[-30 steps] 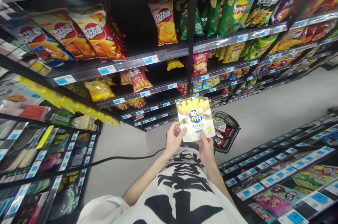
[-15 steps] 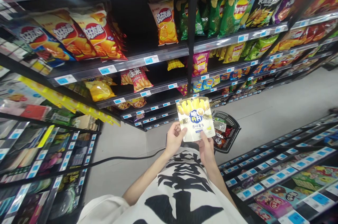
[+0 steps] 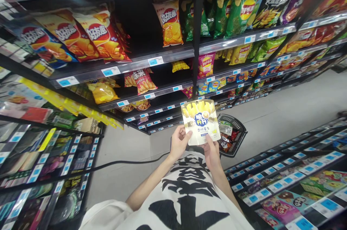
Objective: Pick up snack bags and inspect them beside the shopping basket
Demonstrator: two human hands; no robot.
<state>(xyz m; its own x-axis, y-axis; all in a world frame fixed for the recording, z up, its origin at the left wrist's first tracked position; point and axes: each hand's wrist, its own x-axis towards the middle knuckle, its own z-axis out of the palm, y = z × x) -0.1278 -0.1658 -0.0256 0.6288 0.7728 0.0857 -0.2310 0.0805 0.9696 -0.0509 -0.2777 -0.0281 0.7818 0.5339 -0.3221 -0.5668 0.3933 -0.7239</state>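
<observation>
1. Left hand (image 3: 179, 141): the fingers are nearly closed on the left edge of the white-and-yellow pouch (image 3: 202, 123), with the thumb on its printed face.
2. Right hand (image 3: 212, 152): the thumb presses the lower front edge of the pouch; the other fingers sit behind it, largely hidden, so their spread cannot be told.
3. Pouch: it is between both hands, in front of the shirt, printed face toward the wearer. For a sound hold, support both lower sides evenly, pinch lightly to avoid crushing the contents, and keep thumbs clear of the print.
4. Black basket (image 3: 242, 140): it lies beyond the right hand, partly covered by the pouch. It contains a green-and-white packet (image 3: 225, 128) and red packets (image 3: 233, 135).
5. Far rack (image 3: 173, 51): orange-and-red bags (image 3: 97, 37) stand left, green bags (image 3: 242, 13) right.
</observation>
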